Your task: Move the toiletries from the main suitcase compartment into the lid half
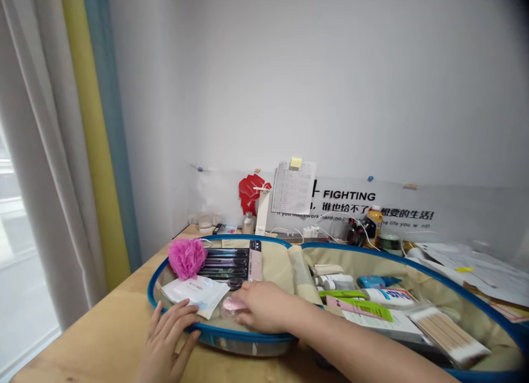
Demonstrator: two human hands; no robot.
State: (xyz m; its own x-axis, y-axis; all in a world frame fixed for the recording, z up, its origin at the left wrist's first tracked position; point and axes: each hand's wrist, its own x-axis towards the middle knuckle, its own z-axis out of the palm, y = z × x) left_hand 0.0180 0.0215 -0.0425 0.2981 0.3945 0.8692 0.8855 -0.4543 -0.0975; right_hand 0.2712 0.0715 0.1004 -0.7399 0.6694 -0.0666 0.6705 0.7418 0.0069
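An open beige toiletry case with a blue rim lies on the wooden table. My left hand rests flat, fingers spread, on the case's near-left rim beside a white tissue pack. My right hand reaches into the left half with fingers curled over a small pale pink object. Behind them lie a pink bath pouf and a black pack of toothbrushes.
The case's right half holds tubes and bottles, a green-and-pink packet and a bag of cotton swabs. Bottles, cables and a power strip line the wall. Papers lie at right. Curtains hang at left.
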